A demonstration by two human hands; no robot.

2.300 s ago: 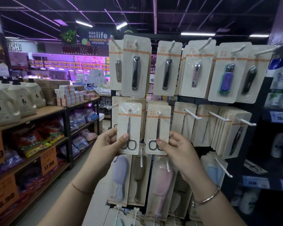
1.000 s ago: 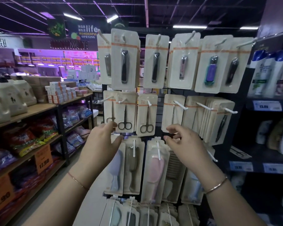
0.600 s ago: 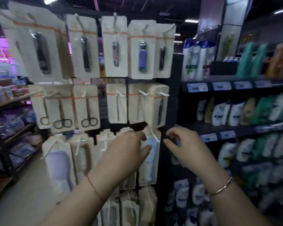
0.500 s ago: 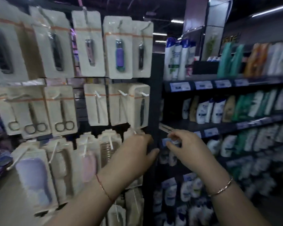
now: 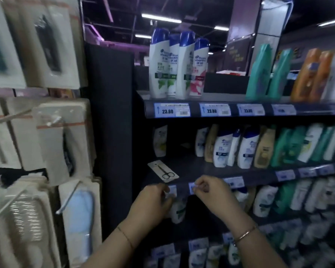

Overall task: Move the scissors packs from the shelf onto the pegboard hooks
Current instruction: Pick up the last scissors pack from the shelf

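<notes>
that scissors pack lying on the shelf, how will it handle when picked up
The scissors pack looks like a thin flat card, so it is probably light and may flex a little. Lying flat on the shelf, it may be hard to get fingers under; sliding it to the edge should help. It is unlikely to roll.

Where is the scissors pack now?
The scissors pack lies flat on the dark middle shelf, left of the shampoo bottles, just above both hands.
</notes>
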